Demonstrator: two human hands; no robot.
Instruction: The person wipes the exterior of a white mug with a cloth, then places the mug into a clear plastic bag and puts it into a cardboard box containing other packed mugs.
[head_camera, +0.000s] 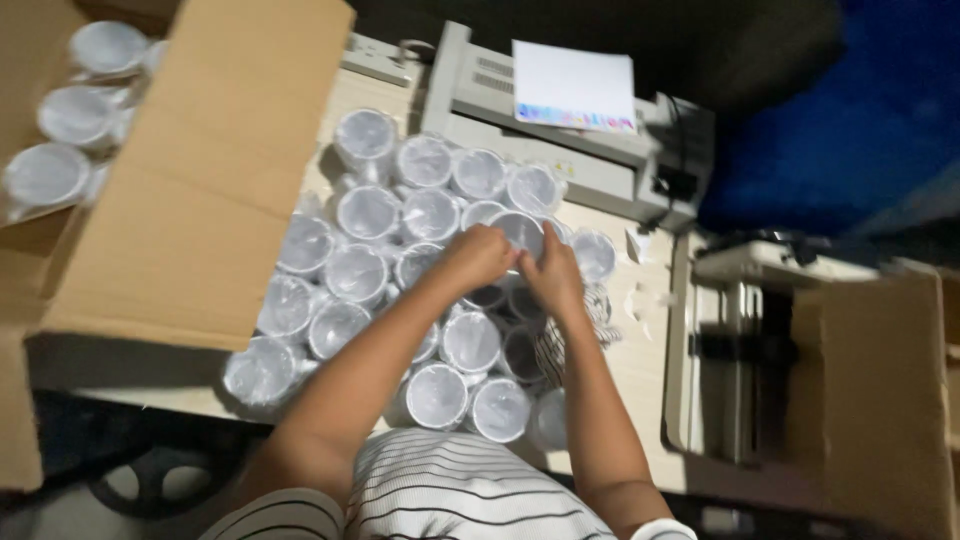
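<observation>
Many clear plastic-wrapped white cups (369, 211) stand packed together on a light wooden table (640, 350). My left hand (478, 257) and my right hand (551, 277) meet over one cup (520, 230) near the middle of the cluster, fingers curled on its rim and wrapping. Both forearms reach in from the bottom of the view above the nearer cups (437, 395). Motion blur hides the exact finger contact.
A big open cardboard box (190, 170) at the left holds more wrapped cups (75, 115). A grey machine (560, 140) with a white sheet (574, 85) on it stands behind the cups. Another cardboard flap (885, 390) is at the right.
</observation>
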